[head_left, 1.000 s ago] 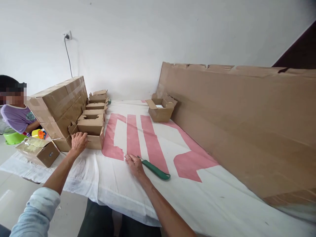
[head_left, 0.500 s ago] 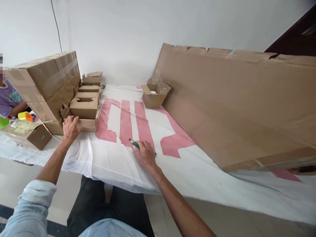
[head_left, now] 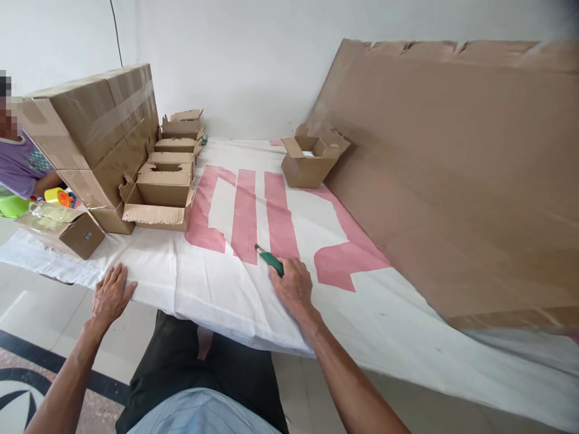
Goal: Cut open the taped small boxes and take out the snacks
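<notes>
My right hand [head_left: 293, 283] is closed around a green-handled utility knife [head_left: 272, 263], its tip pointing up and left over a pink stripe of the cloth. My left hand [head_left: 112, 294] rests with spread fingers on the front edge of the white tablecloth [head_left: 149, 271], holding nothing. Beyond it stands the nearest open cardboard box [head_left: 158, 216], its torn front flap folded outward. Several more opened boxes [head_left: 178, 144] line up behind that one. Another open carton [head_left: 310, 166], with something white inside, sits farther back, right of centre.
A stack of taped cartons [head_left: 108, 132] rises at the left, with a smaller box [head_left: 67, 232] in front. A large cardboard sheet or box side [head_left: 443, 181] leans across the right. At the far left, a person in a purple top [head_left: 22, 166] is beside a yellow tape roll [head_left: 56, 196].
My left hand has let go of the nearest box and moved down to the table edge. That box's front flap now hangs outward. The view has shifted slightly.
</notes>
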`<state>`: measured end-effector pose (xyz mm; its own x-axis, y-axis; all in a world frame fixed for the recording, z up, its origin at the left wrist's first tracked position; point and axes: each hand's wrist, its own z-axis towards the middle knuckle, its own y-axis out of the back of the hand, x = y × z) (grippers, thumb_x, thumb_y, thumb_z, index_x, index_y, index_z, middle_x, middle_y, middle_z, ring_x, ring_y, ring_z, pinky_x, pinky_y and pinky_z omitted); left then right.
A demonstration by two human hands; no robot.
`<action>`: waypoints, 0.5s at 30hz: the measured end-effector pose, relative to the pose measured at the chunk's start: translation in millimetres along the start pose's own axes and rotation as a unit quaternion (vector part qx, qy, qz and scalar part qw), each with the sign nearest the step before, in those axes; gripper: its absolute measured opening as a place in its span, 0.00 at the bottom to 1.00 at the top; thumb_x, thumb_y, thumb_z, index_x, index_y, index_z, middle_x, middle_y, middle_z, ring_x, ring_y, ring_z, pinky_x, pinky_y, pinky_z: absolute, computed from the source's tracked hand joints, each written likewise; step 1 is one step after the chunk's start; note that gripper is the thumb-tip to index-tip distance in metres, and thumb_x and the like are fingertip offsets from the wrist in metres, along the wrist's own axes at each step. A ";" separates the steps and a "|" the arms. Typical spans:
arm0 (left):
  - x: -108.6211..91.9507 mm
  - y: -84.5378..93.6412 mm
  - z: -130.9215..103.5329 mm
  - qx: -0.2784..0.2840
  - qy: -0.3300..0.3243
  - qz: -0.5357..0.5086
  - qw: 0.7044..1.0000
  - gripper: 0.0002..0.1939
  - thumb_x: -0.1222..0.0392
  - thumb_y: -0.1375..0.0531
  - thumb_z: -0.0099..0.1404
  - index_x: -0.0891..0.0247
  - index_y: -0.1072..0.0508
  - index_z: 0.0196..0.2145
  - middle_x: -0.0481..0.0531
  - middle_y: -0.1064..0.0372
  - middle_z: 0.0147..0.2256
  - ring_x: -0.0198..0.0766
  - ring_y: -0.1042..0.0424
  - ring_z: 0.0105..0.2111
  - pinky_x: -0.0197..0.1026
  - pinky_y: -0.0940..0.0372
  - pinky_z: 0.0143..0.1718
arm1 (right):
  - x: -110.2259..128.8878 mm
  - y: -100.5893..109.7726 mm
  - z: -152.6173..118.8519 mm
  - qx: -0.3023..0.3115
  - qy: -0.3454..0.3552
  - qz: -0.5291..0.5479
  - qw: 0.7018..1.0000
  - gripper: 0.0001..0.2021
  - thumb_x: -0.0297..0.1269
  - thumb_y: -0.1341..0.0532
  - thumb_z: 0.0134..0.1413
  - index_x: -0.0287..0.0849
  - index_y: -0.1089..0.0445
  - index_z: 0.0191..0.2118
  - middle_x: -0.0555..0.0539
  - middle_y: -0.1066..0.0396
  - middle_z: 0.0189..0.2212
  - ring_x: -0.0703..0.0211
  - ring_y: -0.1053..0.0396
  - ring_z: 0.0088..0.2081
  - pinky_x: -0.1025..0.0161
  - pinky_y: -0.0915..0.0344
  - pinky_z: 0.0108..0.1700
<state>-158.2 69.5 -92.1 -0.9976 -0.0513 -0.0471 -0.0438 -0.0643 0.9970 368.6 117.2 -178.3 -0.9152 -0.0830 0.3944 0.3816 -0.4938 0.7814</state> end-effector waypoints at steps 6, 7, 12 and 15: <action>1.3 11.8 -17.1 0.007 0.029 0.026 0.999 0.26 0.50 0.46 0.80 0.65 0.25 0.66 0.69 0.37 0.75 0.62 0.38 0.76 0.63 0.33 0.69 | -4.2 -3.5 -5.2 -0.018 -0.030 0.030 0.999 0.17 0.47 0.43 0.67 0.42 0.25 0.48 0.36 0.24 0.42 0.38 0.30 0.47 0.48 0.34 0.50; 1.4 11.3 -19.2 0.001 0.037 0.022 0.999 0.25 0.50 0.46 0.79 0.64 0.23 0.64 0.69 0.35 0.74 0.63 0.36 0.75 0.63 0.32 0.69 | -5.3 -3.1 -5.7 -0.018 -0.038 0.034 0.999 0.17 0.48 0.43 0.67 0.42 0.25 0.48 0.36 0.24 0.42 0.38 0.30 0.47 0.48 0.34 0.50; 17.4 15.6 -24.7 -0.039 0.045 -0.060 0.996 0.17 0.51 0.43 0.75 0.59 0.17 0.49 0.65 0.22 0.62 0.59 0.20 0.59 0.58 0.26 0.63 | -9.8 -5.3 -9.2 -0.039 -0.047 0.016 0.998 0.20 0.51 0.45 0.65 0.41 0.23 0.47 0.35 0.24 0.39 0.36 0.30 0.45 0.46 0.33 0.47; 32.2 27.8 -19.7 -0.076 0.069 -0.129 0.986 0.16 0.49 0.42 0.73 0.58 0.18 0.48 0.62 0.19 0.54 0.54 0.18 0.50 0.54 0.23 0.55 | -13.4 -10.6 -10.9 -0.047 -0.034 -0.003 0.998 0.22 0.53 0.46 0.65 0.41 0.23 0.46 0.34 0.24 0.39 0.33 0.29 0.45 0.44 0.32 0.46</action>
<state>-190.5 46.4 -67.1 -0.9369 -0.1480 -0.3168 -0.2766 -0.2402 0.9305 375.4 114.1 -197.2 -0.9050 -0.0228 0.4248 0.3598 -0.5739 0.7356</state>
